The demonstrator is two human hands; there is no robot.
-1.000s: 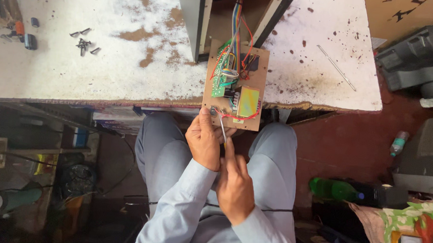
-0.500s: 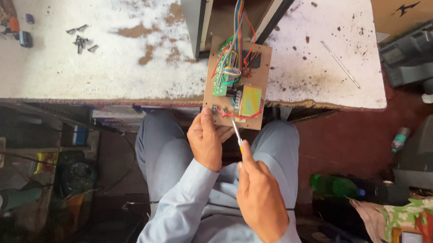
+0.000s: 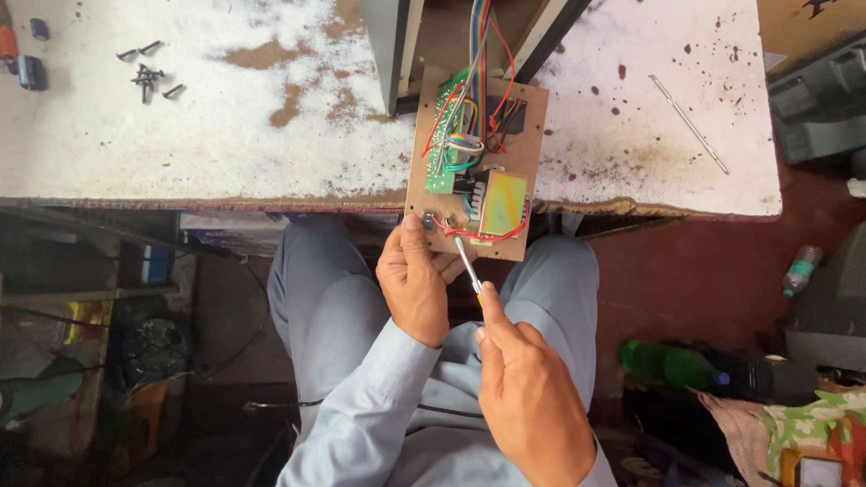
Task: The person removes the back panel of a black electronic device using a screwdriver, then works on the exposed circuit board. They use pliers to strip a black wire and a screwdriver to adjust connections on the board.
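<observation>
Circuit board: a brown board (image 3: pixel 476 161) with a green card, a yellowish block and red, blue and green wires lies over the near edge of the worktop (image 3: pixel 210 130), its near end jutting out above the seated person's knees.
Left hand: the left hand (image 3: pixel 413 282) has its grip pinched on the board's near left corner, thumb on top, fingers underneath.
Right hand: the right hand (image 3: pixel 529 400) is nearer than the board and a little to its right, its grip closed around a screwdriver (image 3: pixel 469 268).
Screwdriver: the metal shaft slants up and left from the fist, its tip at or just beside the board's near edge, by the red wire; touching or not, I cannot tell.
Worktop left: loose dark screws (image 3: pixel 148 71) lie well apart from the board, far left.
Worktop right: a thin metal rod (image 3: pixel 689 124) lies slantwise, right of the board.
Floor: a green bottle (image 3: pixel 671 366) lies on the right.
</observation>
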